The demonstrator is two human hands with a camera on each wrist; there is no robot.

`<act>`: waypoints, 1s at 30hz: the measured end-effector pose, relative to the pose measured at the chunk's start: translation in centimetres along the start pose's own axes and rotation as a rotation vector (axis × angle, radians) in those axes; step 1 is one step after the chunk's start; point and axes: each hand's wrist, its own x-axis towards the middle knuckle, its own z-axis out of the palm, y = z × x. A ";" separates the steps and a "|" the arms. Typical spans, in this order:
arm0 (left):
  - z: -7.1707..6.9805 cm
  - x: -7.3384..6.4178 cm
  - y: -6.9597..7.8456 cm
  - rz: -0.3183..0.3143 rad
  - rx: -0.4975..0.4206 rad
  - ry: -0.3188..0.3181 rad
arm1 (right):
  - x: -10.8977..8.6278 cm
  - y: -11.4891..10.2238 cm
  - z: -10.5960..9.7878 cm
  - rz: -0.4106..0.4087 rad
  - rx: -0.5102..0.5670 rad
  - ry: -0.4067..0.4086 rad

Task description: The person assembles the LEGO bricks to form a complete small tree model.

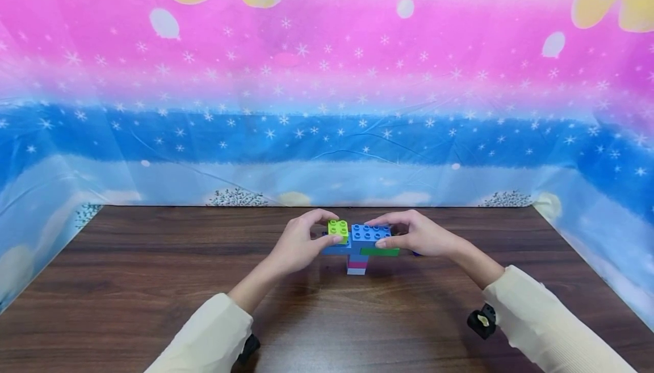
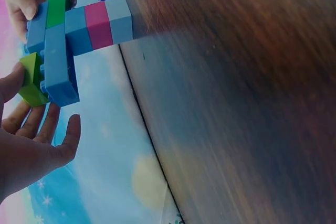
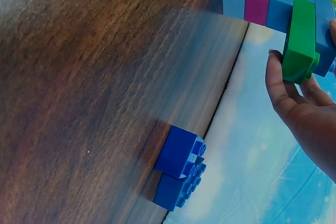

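Observation:
A toy brick structure stands upright on the table, its narrow column made of a light blue [image 2: 119, 20], a pink [image 1: 357, 265] and a blue brick [image 2: 79, 31]. Across the column's top, a long blue brick [image 2: 56, 66] reaches left and a green brick [image 1: 379, 252] reaches right. My left hand [image 1: 300, 243] pinches a lime green brick [image 1: 338, 232] on the left arm between thumb and fingers. On the other side, my right hand [image 1: 425, 234] grips a blue brick [image 1: 365, 235] lying over the green one. Its far fingers are partly hidden behind the bricks.
Two dark blue bricks [image 3: 177, 153] sit together on the wooden table [image 1: 204, 293], right of the structure and mostly hidden by the right hand in the head view. A patterned cloth [image 1: 327, 151] hangs along the table's back and sides.

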 end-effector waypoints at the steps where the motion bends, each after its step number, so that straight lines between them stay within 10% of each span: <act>1: 0.1 0.0 0.0 0.001 -0.003 -0.001 | 0.0 0.0 0.0 0.002 -0.001 0.000; 30: 0.9 0.4 -0.5 -0.020 -0.034 -0.074 | -0.1 0.0 0.1 0.019 0.015 0.003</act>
